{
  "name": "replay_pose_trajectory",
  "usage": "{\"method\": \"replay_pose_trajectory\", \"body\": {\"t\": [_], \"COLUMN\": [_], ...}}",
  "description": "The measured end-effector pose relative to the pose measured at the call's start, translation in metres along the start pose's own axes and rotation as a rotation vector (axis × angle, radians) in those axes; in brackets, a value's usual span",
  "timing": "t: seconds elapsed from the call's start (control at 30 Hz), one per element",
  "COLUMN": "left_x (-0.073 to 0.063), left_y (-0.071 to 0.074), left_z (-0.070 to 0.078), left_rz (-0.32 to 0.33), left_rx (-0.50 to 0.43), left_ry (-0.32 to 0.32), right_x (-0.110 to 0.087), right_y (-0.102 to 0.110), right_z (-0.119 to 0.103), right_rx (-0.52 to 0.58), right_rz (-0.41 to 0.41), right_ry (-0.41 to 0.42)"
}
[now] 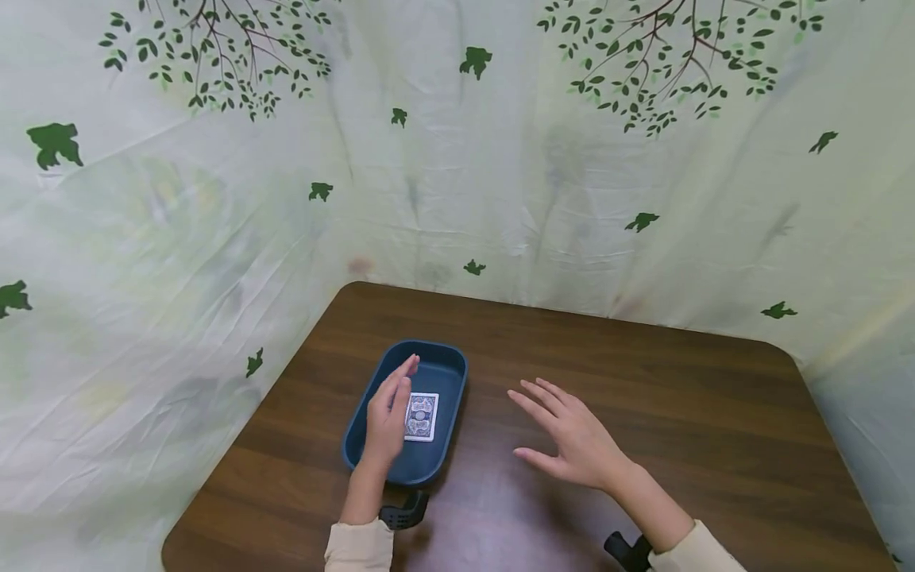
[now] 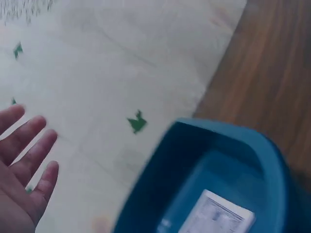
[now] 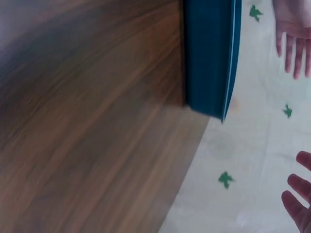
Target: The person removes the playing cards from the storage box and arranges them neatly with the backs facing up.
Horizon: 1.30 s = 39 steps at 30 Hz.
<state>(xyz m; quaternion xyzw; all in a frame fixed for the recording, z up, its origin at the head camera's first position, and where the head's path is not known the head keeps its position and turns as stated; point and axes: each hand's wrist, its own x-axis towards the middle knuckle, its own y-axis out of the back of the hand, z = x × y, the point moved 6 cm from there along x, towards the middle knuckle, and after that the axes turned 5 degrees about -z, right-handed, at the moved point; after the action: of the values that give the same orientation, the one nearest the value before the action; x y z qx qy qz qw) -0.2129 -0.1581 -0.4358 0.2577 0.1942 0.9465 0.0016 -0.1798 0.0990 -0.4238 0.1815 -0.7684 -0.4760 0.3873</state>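
A blue tray [image 1: 450, 405] with raised walls stands on the left half of the table, and a deck-style playing card [image 1: 422, 417] with a blue patterned back and white border lies inside it. My left hand [image 1: 387, 417] is over the tray's left side, fingers straight, overlapping part of the card in the head view. Right of the tray, my right hand [image 1: 575, 437] hovers over the table with fingers spread. Both hands hold nothing. In the left wrist view the fingers [image 2: 31, 145] are apart from the tray wall [image 2: 274, 179].
The brown wooden table [image 1: 679, 413] has rounded corners. A pale cloth [image 1: 500, 175] printed with green leaves and branches hangs behind it and along its left side. Dark wrist devices [image 1: 405, 511] sit at both sleeves.
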Motion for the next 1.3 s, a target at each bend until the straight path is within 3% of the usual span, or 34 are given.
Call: {"method": "replay_pose_trajectory", "body": {"t": [0.1,0.23,0.37,0.5,0.57,0.67,0.77,0.83,0.9,0.97,1.3], "left_x": [-0.002,-0.005,-0.014,-0.023,-0.028,-0.034,-0.038,-0.041,-0.044,-0.046,-0.058], "left_y": [0.011,0.026,0.039,0.051,0.057,0.062,0.059,0.056,0.053,0.052,0.058], "left_z": [-0.01,-0.018,-0.045,-0.064,-0.07,-0.08,-0.092,-0.098,-0.102,-0.104,-0.103], "left_rz": [0.099,0.262,0.432,0.54,0.558,0.487,0.312,0.202,0.133,0.103,0.114], "left_rx": [-0.219,-0.34,-0.34,-0.225,-0.106,0.089,0.213,0.24,0.248,0.252,0.284], "left_ry": [0.067,0.155,0.178,0.25,0.335,0.519,0.674,0.73,0.752,0.752,0.718], "right_x": [0.011,0.024,0.034,0.04,0.042,0.045,0.046,0.045,0.044,0.044,0.044], "right_y": [-0.009,-0.022,-0.041,-0.064,-0.074,-0.089,-0.101,-0.106,-0.11,-0.111,-0.117], "right_z": [-0.006,-0.013,-0.02,-0.029,-0.035,-0.043,-0.049,-0.053,-0.055,-0.056,-0.062], "right_rx": [0.018,0.027,0.036,0.028,0.026,0.015,0.003,-0.011,-0.017,-0.027,-0.035], "right_rz": [-0.01,-0.017,-0.042,-0.086,-0.109,-0.151,-0.201,-0.224,-0.235,-0.234,-0.235], "right_ry": [0.015,0.035,0.045,0.067,0.091,0.123,0.139,0.149,0.157,0.164,0.189]}}
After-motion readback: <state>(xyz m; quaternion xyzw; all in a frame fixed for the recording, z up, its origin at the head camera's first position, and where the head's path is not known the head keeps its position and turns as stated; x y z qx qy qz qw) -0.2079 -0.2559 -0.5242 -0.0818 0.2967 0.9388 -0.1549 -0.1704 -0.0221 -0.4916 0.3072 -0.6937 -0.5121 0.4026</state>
